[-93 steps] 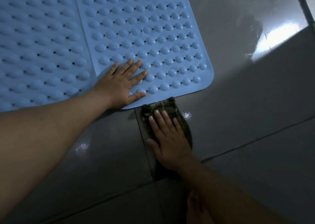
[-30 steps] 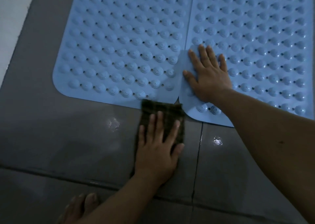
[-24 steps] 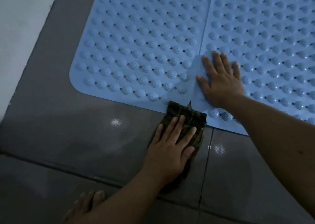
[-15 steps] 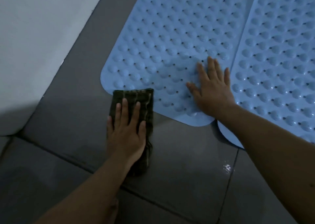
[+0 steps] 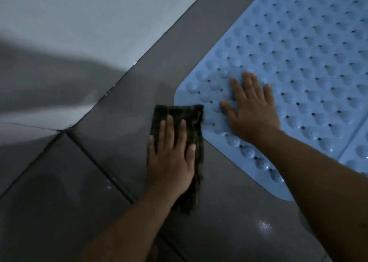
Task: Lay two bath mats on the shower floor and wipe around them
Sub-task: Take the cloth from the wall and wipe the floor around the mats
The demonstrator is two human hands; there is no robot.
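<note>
Two light blue studded bath mats lie side by side on the dark grey tiled floor (image 5: 59, 212). The left mat (image 5: 308, 62) fills the upper right, and only a corner of the second mat (image 5: 358, 156) shows at the right edge. My right hand (image 5: 253, 114) presses flat, fingers spread, on the left mat near its rounded front-left corner. My left hand (image 5: 171, 158) lies flat on a dark checked cloth (image 5: 179, 112) on the tile. The cloth's far end touches that mat corner.
A pale wall (image 5: 79, 32) runs along the left, meeting the floor in a diagonal line close to the mat's left edge. A wall corner (image 5: 65, 130) lies just left of the cloth. Wet glints show on the tile at bottom right.
My left hand has slid the cloth leftward along the mat's front edge to its left corner. My right hand has shifted left on the mat. The view has swung toward the wall.
</note>
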